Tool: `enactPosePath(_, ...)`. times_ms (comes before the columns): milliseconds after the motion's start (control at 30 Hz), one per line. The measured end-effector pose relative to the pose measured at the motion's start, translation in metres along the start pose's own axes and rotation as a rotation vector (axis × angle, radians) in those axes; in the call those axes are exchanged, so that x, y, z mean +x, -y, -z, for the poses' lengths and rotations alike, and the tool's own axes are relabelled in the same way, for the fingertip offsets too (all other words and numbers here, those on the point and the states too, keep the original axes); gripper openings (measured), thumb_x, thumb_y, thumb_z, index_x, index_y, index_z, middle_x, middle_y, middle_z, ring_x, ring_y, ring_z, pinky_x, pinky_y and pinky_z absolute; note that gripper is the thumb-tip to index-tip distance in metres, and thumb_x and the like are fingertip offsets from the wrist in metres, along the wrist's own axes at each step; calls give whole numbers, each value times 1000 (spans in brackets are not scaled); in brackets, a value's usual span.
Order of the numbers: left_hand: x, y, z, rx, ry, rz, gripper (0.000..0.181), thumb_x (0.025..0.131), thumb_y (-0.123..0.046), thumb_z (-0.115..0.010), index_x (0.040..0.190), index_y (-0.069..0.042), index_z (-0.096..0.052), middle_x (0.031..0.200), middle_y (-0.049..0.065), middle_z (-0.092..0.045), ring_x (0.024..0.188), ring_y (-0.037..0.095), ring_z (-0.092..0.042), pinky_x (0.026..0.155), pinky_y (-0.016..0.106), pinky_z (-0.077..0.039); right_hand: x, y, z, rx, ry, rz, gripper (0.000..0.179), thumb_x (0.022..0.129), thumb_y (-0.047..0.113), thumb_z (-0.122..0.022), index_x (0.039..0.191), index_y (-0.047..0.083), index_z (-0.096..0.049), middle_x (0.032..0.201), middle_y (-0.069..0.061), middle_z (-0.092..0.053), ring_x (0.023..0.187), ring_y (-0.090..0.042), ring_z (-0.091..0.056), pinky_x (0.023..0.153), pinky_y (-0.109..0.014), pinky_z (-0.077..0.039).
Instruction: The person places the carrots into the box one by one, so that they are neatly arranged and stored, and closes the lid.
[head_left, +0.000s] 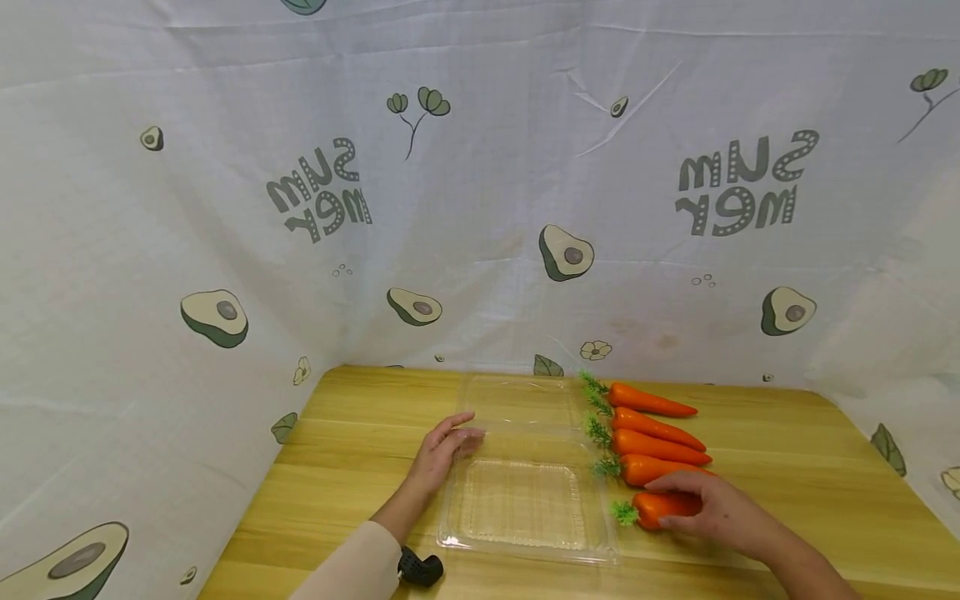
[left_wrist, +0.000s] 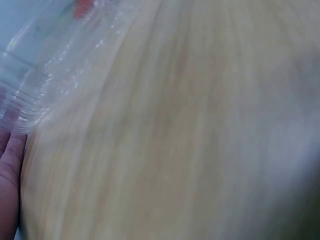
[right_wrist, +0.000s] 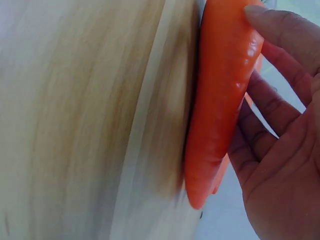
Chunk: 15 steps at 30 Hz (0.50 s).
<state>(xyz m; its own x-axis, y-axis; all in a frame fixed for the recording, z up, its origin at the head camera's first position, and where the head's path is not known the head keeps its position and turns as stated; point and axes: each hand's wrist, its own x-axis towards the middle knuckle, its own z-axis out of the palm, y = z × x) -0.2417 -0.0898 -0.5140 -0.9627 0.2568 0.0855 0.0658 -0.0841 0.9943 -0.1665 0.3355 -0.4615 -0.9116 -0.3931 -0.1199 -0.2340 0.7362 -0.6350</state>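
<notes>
A clear plastic clamshell box (head_left: 521,500) lies with its lid (head_left: 517,400) folded back on the wooden table. At the box's left side, near the hinge, my left hand (head_left: 438,457) touches the edge with extended fingers, some seen through the plastic. In the left wrist view, fingers (left_wrist: 11,165) meet the ridged clear edge (left_wrist: 30,112). My right hand (head_left: 716,508) holds the nearest orange carrot (head_left: 660,507), which has a green leafy top (head_left: 624,512). The right wrist view has thumb and fingers on either side of this carrot (right_wrist: 220,95), its tip pointing down in the picture.
Several more carrots (head_left: 660,446) lie in a row behind the held one, green tops toward the box. A white cloth (head_left: 480,183) printed with avocados hangs behind and beside the wooden table (head_left: 300,517). A black strap device (head_left: 422,568) sits at my left wrist.
</notes>
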Motion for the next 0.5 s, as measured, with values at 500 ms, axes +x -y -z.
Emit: enactPosePath(500,-3,5,-1,-62,-35,23,44,107,-14,-44,147,6,-47,130,29,-67,119,34,-68,97,33,-57,2,3,-6,-140,9,-70,52,82,42,-83,129,27,-68,134,-9,-66,119,-29,-60,87,-34,-51)
